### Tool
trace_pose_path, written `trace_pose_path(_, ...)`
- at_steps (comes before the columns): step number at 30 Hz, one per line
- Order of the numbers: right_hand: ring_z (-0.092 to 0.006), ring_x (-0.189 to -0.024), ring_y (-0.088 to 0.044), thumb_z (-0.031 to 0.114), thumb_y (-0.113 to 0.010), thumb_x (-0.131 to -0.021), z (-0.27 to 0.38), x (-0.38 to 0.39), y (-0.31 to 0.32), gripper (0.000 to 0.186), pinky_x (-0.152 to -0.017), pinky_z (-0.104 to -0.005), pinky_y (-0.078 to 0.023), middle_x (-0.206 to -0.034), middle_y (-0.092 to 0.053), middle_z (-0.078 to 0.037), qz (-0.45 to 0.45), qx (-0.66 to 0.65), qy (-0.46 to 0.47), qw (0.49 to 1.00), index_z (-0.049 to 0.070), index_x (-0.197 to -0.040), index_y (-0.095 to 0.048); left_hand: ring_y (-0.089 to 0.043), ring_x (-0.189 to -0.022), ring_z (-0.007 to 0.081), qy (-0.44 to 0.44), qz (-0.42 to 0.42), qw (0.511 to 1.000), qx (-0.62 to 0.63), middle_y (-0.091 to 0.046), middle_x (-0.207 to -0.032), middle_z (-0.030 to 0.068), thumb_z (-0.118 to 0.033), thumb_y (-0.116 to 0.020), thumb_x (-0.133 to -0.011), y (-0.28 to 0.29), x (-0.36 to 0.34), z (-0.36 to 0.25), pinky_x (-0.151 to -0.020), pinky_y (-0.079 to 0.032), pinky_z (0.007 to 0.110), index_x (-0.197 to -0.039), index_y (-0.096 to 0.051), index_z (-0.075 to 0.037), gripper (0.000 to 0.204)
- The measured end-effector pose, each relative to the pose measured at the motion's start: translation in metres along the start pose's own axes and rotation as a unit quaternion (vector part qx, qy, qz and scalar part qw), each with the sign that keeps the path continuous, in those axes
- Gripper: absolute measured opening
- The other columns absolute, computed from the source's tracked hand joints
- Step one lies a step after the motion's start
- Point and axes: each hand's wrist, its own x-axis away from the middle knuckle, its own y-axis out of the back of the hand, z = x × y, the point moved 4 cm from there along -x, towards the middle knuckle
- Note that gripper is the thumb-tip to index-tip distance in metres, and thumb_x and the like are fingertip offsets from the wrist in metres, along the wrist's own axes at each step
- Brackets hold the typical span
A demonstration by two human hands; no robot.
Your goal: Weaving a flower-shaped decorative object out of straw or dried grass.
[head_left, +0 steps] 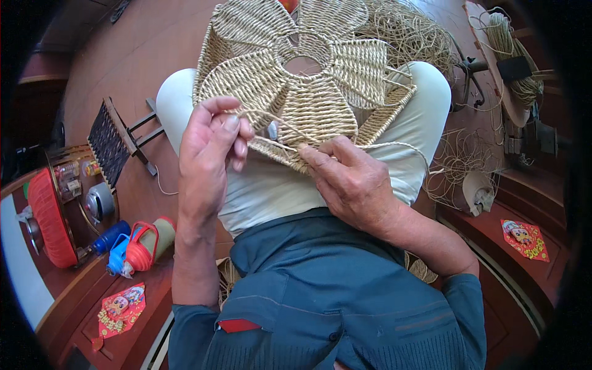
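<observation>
A woven straw-rope basket (314,102) with flower-petal panels around a round hole rests on my lap, between my knees. My left hand (213,139) is raised beside its near left side, pinching a twisted straw cord (277,118) between thumb and fingers. The cord loops across to the basket's near rim. There my right hand (351,176) presses thumb and fingers together on the cord and the rim. A loose length of the cord trails right over my thigh. My right fingers partly hide the spot where cord and rim meet.
Loose straw cord (404,34) lies heaped beyond the basket at right, with another tangle (462,163) by my right knee. A wound cord coil (515,58) is at far right. On the left are a dark woven stool (111,142), a red basket (49,219) and a red-topped jug (145,246).
</observation>
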Motion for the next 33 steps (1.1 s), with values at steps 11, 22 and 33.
trace_pose_path(11,-0.0292,-0.086,-0.067,0.015,-0.072,-0.098,0.015,-0.012,-0.009,0.035,-0.075,-0.0435,-0.056,-0.099,-0.057,-0.012,0.077,0.029,-0.031,0.996,0.004,-0.131,-0.068,-0.069,-0.071,0.0119,-0.086,-0.071,0.966,-0.235,-0.063,-0.09,0.0051,-0.009,-0.068,-0.107,-0.033,-0.01,-0.016,-0.057,-0.06,0.025,-0.123,-0.057,0.002,0.022)
trace_pose_path(22,-0.0339,-0.088,-0.069,0.016,-0.074,-0.096,0.009,-0.015,-0.006,0.028,-0.075,-0.0463,-0.058,-0.097,-0.058,-0.014,0.108,0.003,-0.081,0.991,0.005,-0.121,-0.067,-0.058,-0.048,0.0105,0.068,-0.038,0.974,-0.211,-0.061,-0.085,0.0075,-0.001,-0.061,-0.105,-0.045,0.016,0.031,-0.036,-0.043,0.025,-0.109,-0.045,-0.002,0.016)
trace_pose_path(33,-0.0335,-0.088,-0.069,0.02,-0.076,-0.096,0.006,-0.011,-0.009,0.027,-0.076,-0.0451,-0.057,-0.098,-0.058,-0.014,0.07,0.019,-0.057,0.996,0.005,-0.112,-0.06,-0.055,-0.056,0.0058,-0.035,-0.035,0.927,-0.371,-0.061,-0.088,0.0047,-0.001,-0.063,-0.107,-0.035,0.023,0.035,-0.042,-0.043,0.024,-0.109,-0.046,-0.006,0.017)
